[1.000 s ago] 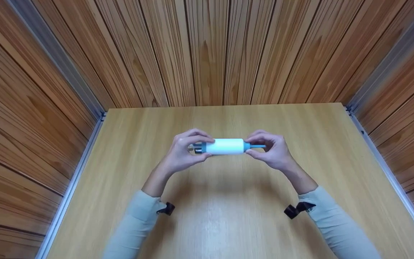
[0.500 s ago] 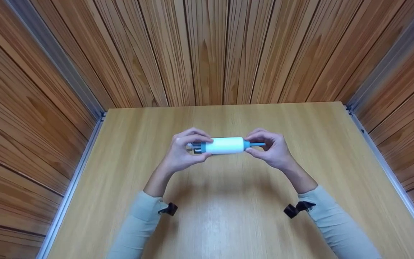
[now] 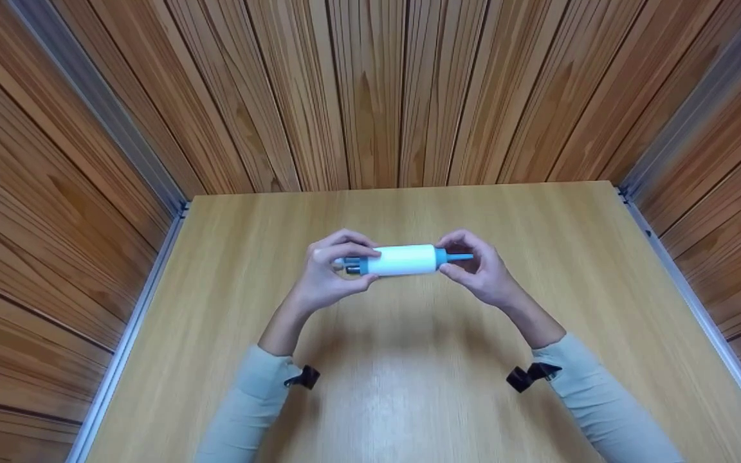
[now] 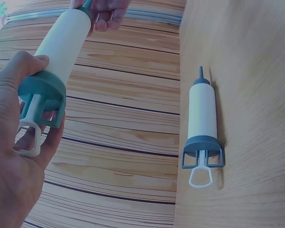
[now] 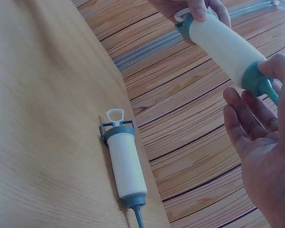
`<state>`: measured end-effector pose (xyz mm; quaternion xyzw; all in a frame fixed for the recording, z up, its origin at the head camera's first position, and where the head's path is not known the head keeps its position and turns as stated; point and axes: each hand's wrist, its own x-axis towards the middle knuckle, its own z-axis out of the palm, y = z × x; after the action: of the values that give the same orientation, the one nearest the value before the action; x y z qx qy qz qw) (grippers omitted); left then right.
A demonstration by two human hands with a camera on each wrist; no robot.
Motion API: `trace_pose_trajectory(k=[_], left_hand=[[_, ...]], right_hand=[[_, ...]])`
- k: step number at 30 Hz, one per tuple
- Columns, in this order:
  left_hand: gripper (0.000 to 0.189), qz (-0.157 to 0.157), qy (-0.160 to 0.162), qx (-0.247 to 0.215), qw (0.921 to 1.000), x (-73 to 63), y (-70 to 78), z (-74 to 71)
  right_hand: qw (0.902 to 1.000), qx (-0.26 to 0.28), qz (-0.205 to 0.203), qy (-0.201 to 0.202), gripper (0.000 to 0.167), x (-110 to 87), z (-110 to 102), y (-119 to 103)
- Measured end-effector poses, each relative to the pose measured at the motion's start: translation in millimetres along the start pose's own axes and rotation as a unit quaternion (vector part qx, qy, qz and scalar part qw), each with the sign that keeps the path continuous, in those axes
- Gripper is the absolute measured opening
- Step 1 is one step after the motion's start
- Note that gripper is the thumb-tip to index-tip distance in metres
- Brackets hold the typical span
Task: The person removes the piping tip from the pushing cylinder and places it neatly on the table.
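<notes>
A big white-barrelled syringe (image 3: pixel 402 260) with teal-blue end collars is held level above the table, its thin nozzle to the right. My left hand (image 3: pixel 329 273) grips the plunger end between thumb and fingers; the white ring handle (image 4: pixel 35 137) lies near the palm in the left wrist view. My right hand (image 3: pixel 483 273) pinches the nozzle-end collar, thumb (image 5: pixel 278 66) on top, other fingers spread away below. A second, similar syringe (image 4: pixel 202 111) lies on the table in both wrist views; in the head view I cannot make it out, probably covered by the held one.
The light wood table (image 3: pixel 402 399) meets plank walls (image 3: pixel 370 96) at the back and both sides. Metal rails (image 3: pixel 126 321) run along its side edges. Black camera mounts (image 3: pixel 303 377) sit at both wrists.
Both hands keep hold of the syringe almost in place. Its nozzle end has tilted up very slightly, and the right hand's fingers have shifted a little.
</notes>
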<state>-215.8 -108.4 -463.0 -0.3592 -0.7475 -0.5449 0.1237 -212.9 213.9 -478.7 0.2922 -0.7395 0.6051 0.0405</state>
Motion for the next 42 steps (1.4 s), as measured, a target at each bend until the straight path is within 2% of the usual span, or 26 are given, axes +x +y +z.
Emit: trace_pose_trajectory(k=[8,14,22,28,35,42], left_hand=[[0.029,0.014,0.002,0.001,0.9999,-0.6,1.9,1.4],[0.029,0.016,0.007,-0.002,0.9998,-3.0,2.7,1.5],[0.03,0.013,0.0,-0.018,0.9998,-4.3,3.5,1.3],[0.029,0.013,0.006,-0.02,0.9997,-4.6,3.9,2.4],[0.029,0.023,0.01,-0.016,0.9996,-4.7,4.9,4.3],[0.029,-0.001,0.002,-0.017,0.9999,-6.9,7.1,4.4]], right_hand=[[0.9982,0.028,-0.053,-0.005,0.029,0.8,2.2,0.0],[0.9961,0.028,-0.083,-0.004,0.027,-0.4,3.9,0.9],[0.994,0.045,-0.1,0.002,0.028,-2.2,6.5,2.4],[0.9931,0.059,-0.101,0.005,0.026,-2.0,7.5,1.3],[0.9935,0.047,-0.102,0.013,0.032,-3.6,7.4,2.3],[0.9924,0.052,-0.111,0.009,0.03,-4.3,6.4,6.0]])
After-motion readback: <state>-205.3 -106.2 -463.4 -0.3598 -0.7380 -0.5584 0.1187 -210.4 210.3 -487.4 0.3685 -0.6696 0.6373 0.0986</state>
